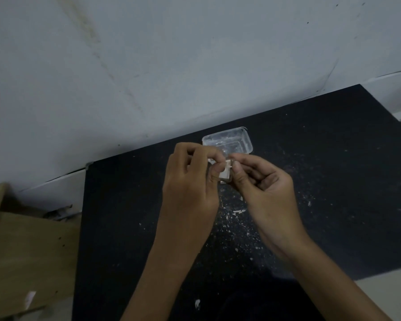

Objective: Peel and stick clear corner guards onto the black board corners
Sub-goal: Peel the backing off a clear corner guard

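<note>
Frame centre: left hand (pixel 192 181) steadies a clear corner guard (pixel 225 173); right hand (pixel 264 181) pinches its white backing. Peel slowly, keeping fingertips off adhesive.

A tub (pixel 227 141) sits on the board (pixel 333 181), behind both hands (pixel 190 181). Boxes (pixel 21 251) lie left of the board; a wall (pixel 171 66) stands behind.

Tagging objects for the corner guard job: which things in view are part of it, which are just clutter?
In the job:
- corner guard, pinched by left hand and right hand
- black board
- clear plastic tub, seemingly holding guards
- guard on the far left corner

Lying about:
- white scraps on the board
- wooden panel, left
</note>
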`<state>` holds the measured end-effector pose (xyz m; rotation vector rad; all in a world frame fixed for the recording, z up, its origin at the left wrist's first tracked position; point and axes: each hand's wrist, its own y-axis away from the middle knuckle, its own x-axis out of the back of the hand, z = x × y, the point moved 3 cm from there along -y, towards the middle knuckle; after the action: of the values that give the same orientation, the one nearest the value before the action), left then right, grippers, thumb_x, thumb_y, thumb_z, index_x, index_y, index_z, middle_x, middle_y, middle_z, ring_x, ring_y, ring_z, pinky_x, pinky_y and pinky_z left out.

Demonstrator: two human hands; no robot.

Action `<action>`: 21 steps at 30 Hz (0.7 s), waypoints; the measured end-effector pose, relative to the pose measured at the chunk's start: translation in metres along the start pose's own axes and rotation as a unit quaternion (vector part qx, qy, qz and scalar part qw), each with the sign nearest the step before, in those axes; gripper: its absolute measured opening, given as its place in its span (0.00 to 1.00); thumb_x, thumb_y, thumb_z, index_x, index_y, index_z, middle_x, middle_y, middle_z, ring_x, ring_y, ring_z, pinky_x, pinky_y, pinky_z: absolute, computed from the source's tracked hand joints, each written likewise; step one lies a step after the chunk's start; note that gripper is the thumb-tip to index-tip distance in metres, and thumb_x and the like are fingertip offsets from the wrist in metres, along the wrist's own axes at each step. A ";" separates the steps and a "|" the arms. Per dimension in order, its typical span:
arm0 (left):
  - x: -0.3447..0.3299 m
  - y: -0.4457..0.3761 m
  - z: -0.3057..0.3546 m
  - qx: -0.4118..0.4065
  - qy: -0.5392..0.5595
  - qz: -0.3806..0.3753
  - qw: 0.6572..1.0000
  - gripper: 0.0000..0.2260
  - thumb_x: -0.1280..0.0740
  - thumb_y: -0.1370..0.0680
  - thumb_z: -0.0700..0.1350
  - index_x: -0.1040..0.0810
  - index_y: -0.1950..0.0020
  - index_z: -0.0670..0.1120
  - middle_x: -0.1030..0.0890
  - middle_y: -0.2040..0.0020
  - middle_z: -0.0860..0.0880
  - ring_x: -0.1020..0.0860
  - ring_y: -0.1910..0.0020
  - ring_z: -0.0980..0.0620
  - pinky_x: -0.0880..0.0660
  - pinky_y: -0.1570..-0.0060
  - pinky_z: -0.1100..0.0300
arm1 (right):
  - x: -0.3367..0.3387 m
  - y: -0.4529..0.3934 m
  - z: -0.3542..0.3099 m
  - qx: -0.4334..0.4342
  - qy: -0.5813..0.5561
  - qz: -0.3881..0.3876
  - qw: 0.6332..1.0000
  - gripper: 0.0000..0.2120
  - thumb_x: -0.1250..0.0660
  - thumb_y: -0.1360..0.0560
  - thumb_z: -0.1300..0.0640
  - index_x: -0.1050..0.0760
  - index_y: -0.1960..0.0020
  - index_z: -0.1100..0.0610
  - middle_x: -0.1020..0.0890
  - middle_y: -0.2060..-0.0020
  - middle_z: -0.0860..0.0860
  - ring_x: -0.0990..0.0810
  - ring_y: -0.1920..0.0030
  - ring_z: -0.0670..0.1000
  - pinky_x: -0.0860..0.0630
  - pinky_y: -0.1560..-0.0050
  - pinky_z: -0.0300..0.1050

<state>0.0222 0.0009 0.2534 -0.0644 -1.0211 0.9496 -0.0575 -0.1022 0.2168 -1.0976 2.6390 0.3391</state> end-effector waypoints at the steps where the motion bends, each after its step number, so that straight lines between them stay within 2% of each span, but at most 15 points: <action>1: 0.002 0.000 0.000 0.001 -0.001 0.007 1.000 0.04 0.33 0.19 0.44 0.21 0.46 0.46 0.26 0.46 0.50 0.25 0.52 0.53 0.25 0.53 0.62 | 0.000 0.000 0.000 0.000 0.003 0.001 1.000 0.10 0.31 0.26 0.59 0.18 0.46 0.57 0.14 0.53 0.55 0.16 0.48 0.56 0.19 0.44 0.50; 4: 0.010 0.000 -0.001 -0.009 -0.017 0.019 1.000 0.07 0.30 0.20 0.45 0.19 0.43 0.46 0.25 0.46 0.50 0.25 0.49 0.54 0.25 0.49 0.63 | 0.002 -0.001 0.000 -0.002 0.005 0.004 1.000 0.10 0.31 0.27 0.58 0.18 0.46 0.56 0.14 0.53 0.54 0.16 0.49 0.54 0.19 0.45 0.48; 9: 0.016 -0.004 -0.003 -0.052 -0.047 0.001 0.998 0.13 0.26 0.24 0.48 0.15 0.41 0.47 0.23 0.43 0.46 0.23 0.48 0.48 0.24 0.50 0.58 | 0.003 0.001 -0.001 0.009 0.013 -0.009 1.000 0.09 0.31 0.26 0.59 0.18 0.47 0.56 0.14 0.55 0.53 0.15 0.51 0.52 0.19 0.48 0.43; 14: 0.016 -0.005 -0.004 -0.075 -0.034 -0.011 0.997 0.10 0.25 0.25 0.47 0.13 0.44 0.50 0.22 0.39 0.48 0.25 0.46 0.48 0.24 0.51 0.55 | 0.003 0.002 -0.001 0.018 0.010 -0.008 1.000 0.09 0.30 0.28 0.59 0.18 0.48 0.56 0.14 0.56 0.54 0.15 0.52 0.53 0.19 0.50 0.42; 17: 0.016 -0.006 -0.003 -0.080 -0.041 -0.008 0.996 0.10 0.24 0.26 0.44 0.13 0.45 0.52 0.22 0.39 0.48 0.25 0.46 0.47 0.25 0.51 0.55 | 0.005 0.002 -0.001 0.020 0.003 -0.010 1.000 0.08 0.30 0.27 0.61 0.18 0.48 0.58 0.14 0.55 0.55 0.15 0.52 0.54 0.19 0.49 0.42; 21: 0.015 -0.007 -0.005 -0.088 -0.055 0.002 0.995 0.08 0.23 0.26 0.42 0.12 0.48 0.50 0.21 0.41 0.47 0.25 0.47 0.47 0.25 0.52 0.57 | 0.007 0.002 -0.001 0.022 0.010 -0.013 1.000 0.08 0.31 0.26 0.62 0.18 0.47 0.58 0.14 0.55 0.53 0.15 0.52 0.50 0.20 0.50 0.40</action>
<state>0.0329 0.0089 0.2645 -0.1630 -1.2062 0.8725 -0.0639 -0.1057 0.2160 -1.1264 2.6346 0.2657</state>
